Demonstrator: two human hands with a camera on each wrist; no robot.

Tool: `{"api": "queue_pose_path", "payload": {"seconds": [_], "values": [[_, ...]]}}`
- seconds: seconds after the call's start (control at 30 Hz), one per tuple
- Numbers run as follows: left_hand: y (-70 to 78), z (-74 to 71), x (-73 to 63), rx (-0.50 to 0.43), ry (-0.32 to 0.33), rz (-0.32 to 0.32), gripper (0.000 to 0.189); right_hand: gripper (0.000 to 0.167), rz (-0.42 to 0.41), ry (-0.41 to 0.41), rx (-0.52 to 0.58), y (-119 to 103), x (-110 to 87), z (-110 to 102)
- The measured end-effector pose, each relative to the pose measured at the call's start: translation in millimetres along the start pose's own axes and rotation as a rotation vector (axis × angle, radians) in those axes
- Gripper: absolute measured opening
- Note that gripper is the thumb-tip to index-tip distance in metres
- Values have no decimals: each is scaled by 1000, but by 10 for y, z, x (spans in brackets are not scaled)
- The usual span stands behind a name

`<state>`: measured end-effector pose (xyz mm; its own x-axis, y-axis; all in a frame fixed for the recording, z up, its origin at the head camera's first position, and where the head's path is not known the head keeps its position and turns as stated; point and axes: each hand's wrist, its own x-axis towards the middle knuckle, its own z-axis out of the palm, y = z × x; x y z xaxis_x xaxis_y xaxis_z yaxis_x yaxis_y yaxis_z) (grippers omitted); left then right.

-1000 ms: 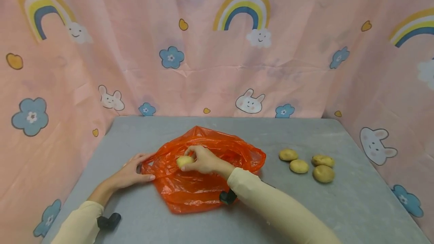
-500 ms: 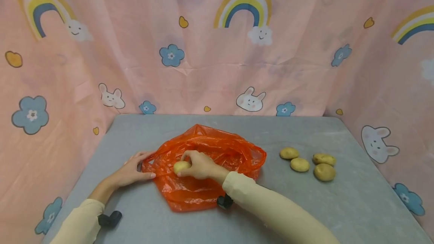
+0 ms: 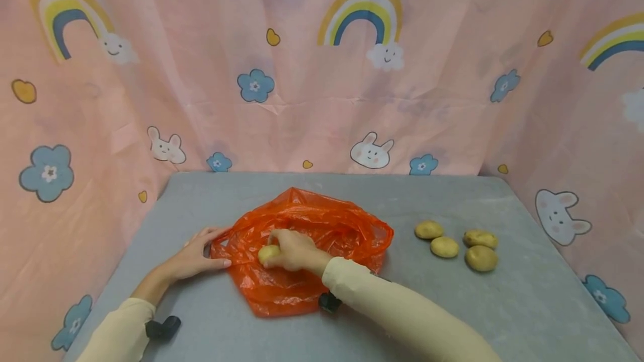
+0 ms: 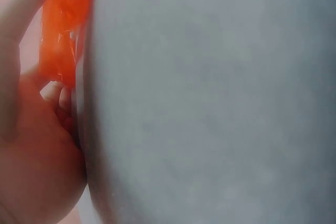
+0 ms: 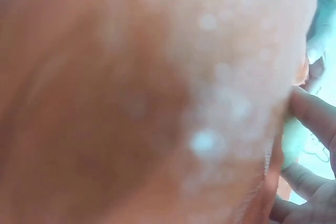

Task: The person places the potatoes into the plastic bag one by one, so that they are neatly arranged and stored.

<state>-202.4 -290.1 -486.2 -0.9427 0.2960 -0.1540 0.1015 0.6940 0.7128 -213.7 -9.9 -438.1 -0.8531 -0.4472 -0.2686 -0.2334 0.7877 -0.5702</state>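
A crinkled orange plastic bag (image 3: 271,298) lies mid-table with its mouth spread. My right hand (image 3: 297,250) pinches a yellow potato (image 3: 268,253) between thumb and fingers, over the left part of the bag's opening. My left hand (image 3: 193,256) holds the bag's left edge, thumb nearer me and fingers on the far side. In the left wrist view, orange plastic (image 4: 60,35) hangs between the thumb and the curled fingers of that hand. Blurred plastic fills most of the right wrist view, with fingertips (image 5: 315,111) at its right edge and the potato partly hidden.
Several potatoes (image 3: 445,247) lie loose on the grey table (image 3: 528,306) to the right of the bag. A pink patterned curtain (image 3: 322,127) stands around the back and sides. A dark wrist mount (image 3: 162,328) sits on the left sleeve.
My right hand has brought the potato slightly left and toward me, lower over the bag's opening. The left hand and the loose potatoes stay in place.
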Motion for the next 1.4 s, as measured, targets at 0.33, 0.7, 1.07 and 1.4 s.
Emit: {"api": "queue_pose_path", "payload": {"seconds": [0.33,0.7,1.07,1.4], "values": [[13,7,-19,-12,6,7,84,38,5,9,-6,6,-3,13],[15,9,-8,-12,0,6,83,52,-21,-13,137,89,-96,-91],[5,-19,-24,22,-1,10,81,52,-140,32,291,188,-382,-392],[34,5,-22,22,0,-3,82,48,-183,81,358,310,-684,-644]]}}
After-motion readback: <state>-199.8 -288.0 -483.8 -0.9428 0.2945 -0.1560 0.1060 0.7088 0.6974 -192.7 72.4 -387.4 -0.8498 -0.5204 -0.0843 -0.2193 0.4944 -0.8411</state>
